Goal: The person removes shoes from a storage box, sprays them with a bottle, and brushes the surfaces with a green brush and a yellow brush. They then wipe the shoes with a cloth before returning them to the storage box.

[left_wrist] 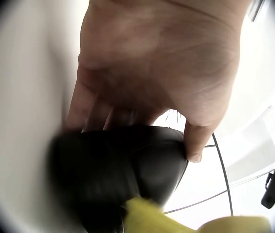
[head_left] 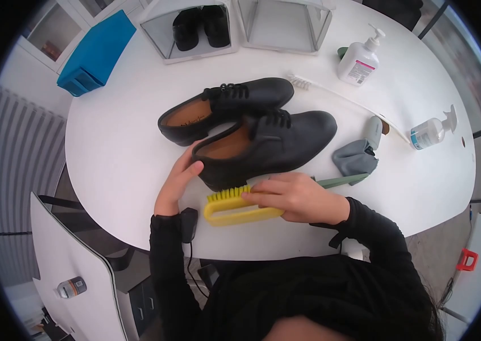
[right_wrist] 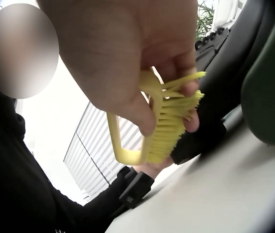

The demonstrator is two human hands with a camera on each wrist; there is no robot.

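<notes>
Two black lace-up shoes lie side by side on the white table (head_left: pixel 115 170). My left hand (head_left: pixel 176 181) grips the heel of the nearer shoe (head_left: pixel 294 139), thumb on one side and fingers on the other, as the left wrist view shows. The farther shoe (head_left: pixel 263 94) lies just beyond it. In my right hand (head_left: pixel 297 199) is a yellow scrub brush (head_left: pixel 240 217), held by its looped handle. Its bristles (right_wrist: pixel 169 128) face the nearer shoe's side, close to the heel. A green-handled tool (head_left: pixel 340 181) lies beside the right hand, partly hidden under it.
To the right lie a grey cloth (head_left: pixel 355 159), a long white brush (head_left: pixel 354 103) and a clear pump bottle (head_left: pixel 431 133). A white pump bottle (head_left: pixel 358 62) stands farther back. Behind are a clear box (head_left: pixel 166 48) with black shoes inside and a blue case (head_left: pixel 101 51).
</notes>
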